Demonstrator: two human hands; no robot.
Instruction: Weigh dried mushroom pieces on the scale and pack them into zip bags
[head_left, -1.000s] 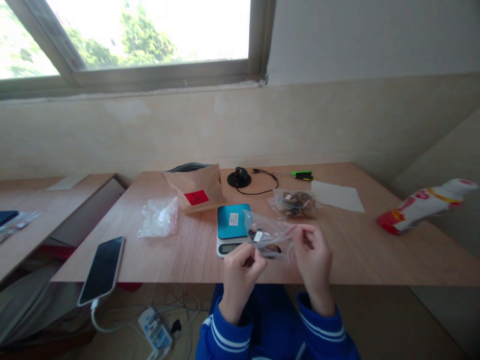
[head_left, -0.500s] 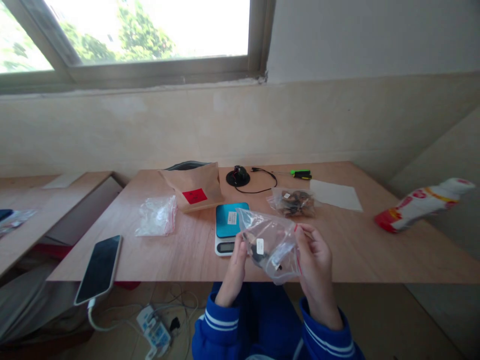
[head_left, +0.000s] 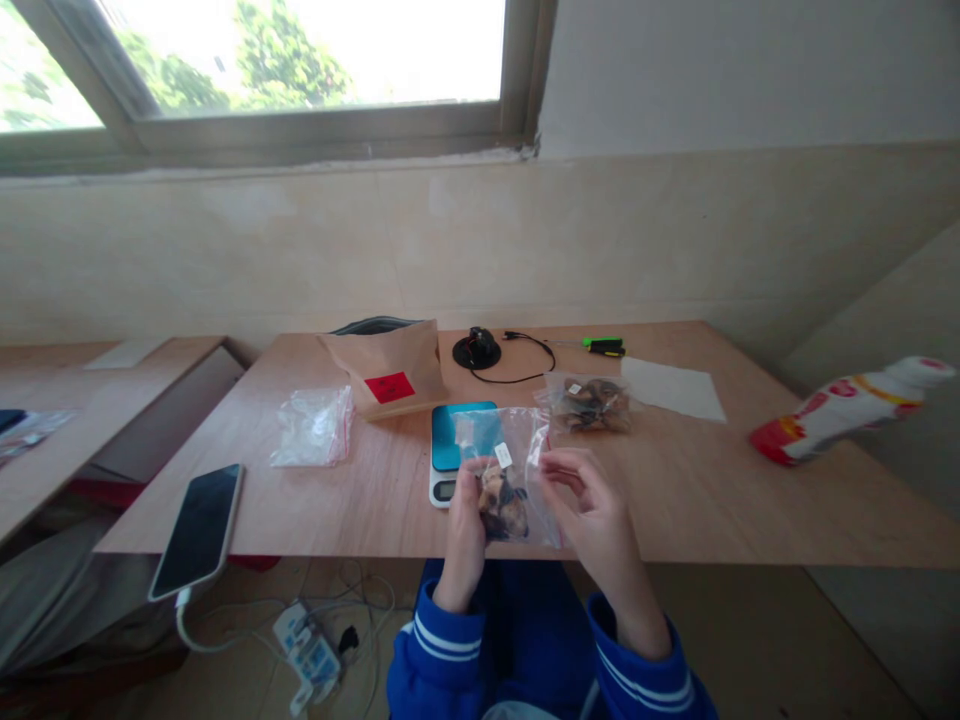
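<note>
Blue-sleeved arms reach in at a wooden table (head_left: 697, 500), where the left hand (head_left: 466, 522) clasps the left side of a clear zip bag (head_left: 529, 500) of dried brown pieces, thumb in front, while fingers of the right hand (head_left: 592, 500) pinch its red-lined right edge. The bag hangs near the table's front edge, partly hiding a blue-topped scale (head_left: 444, 440). Good handling probably means supporting the contents with the left hand and keeping the edge flat between the right fingertips. Beyond lie a second filled bag (head_left: 594, 405) and a brown paper pouch (head_left: 405, 360).
</note>
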